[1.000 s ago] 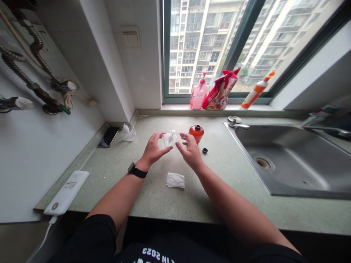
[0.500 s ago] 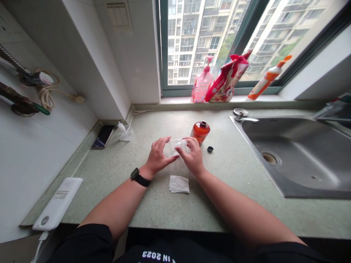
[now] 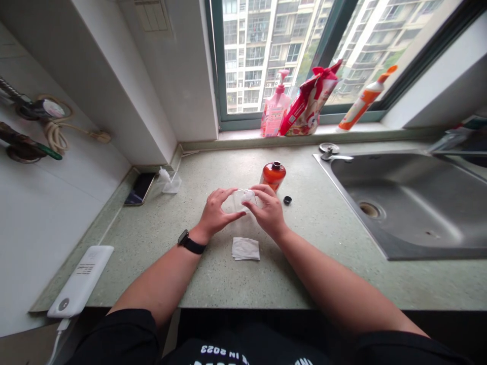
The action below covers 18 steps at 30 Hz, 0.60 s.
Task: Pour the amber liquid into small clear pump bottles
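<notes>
A folded white tissue (image 3: 245, 249) lies before the clear boxy plastic container (image 3: 239, 202), a round orange plastic bottle (image 3: 273, 176) at its right rear.

Soft daylight from window (image 3: 262, 56); pale glare in steel sink (image 3: 411, 203); dark shadow below counter (image 3: 220, 165); edges stretched, slightly blurred.

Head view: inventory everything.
Held container: 1, clear, centre
Bottle: 1, orange, counter
Cap: 1, black, counter
Tissue: 1, white, counter
Second container: 1, clear, left
Phone: 1, dark, left
Power bank: 1, white, left
Pump bottle: 1, pink, windowsill
Bag: 1, red, windowsill
Squeeze bottle: 1, orange, windowsill
Sink: 1, grey, right
Window: 1, green-framed, back
Switch: 1, white, top
Wall fittings: several, mixed, left
Watch: 1, black, left wrist
Left hand, right hand: 2, bare, centre
</notes>
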Motion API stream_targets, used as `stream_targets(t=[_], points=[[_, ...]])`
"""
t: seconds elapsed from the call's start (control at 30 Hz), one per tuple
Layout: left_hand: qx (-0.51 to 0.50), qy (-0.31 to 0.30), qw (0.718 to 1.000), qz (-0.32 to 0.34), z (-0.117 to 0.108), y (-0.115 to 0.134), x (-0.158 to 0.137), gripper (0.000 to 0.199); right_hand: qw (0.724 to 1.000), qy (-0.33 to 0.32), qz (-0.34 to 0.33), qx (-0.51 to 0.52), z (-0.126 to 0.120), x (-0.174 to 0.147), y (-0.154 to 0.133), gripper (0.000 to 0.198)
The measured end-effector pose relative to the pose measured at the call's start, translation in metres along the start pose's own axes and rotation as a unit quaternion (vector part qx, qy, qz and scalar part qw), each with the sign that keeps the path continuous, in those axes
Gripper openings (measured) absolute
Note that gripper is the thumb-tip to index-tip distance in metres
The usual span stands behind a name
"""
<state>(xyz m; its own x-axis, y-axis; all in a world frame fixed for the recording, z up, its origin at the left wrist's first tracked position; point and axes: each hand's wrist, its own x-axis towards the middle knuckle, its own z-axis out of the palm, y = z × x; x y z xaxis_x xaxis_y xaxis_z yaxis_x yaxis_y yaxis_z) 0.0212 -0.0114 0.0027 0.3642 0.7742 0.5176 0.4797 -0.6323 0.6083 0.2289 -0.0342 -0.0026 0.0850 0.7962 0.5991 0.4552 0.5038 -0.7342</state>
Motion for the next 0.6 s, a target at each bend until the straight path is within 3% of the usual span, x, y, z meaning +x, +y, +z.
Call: stream_targets(t=[0.23,0.4,0.6], points=[[0.003,0.015,1.0,-0.01,-0.0005,-0.0019,0.0,0.068,0.999,0.004,0.024,0.022,0.0019,-0.0018,0.009,0.036],[0.016,0.04,0.999,-0.016,-0.0013,-0.0034,-0.0012,0.072,0.999,0.01,0.019,0.04,0.0026,-0.0029,0.0106,0.023],[0.048,0.017,0.999,0.002,-0.0001,0.0026,-0.0035,0.068,0.999,-0.037,-0.006,0.006,0.0003,-0.0035,0.0067,0.035]])
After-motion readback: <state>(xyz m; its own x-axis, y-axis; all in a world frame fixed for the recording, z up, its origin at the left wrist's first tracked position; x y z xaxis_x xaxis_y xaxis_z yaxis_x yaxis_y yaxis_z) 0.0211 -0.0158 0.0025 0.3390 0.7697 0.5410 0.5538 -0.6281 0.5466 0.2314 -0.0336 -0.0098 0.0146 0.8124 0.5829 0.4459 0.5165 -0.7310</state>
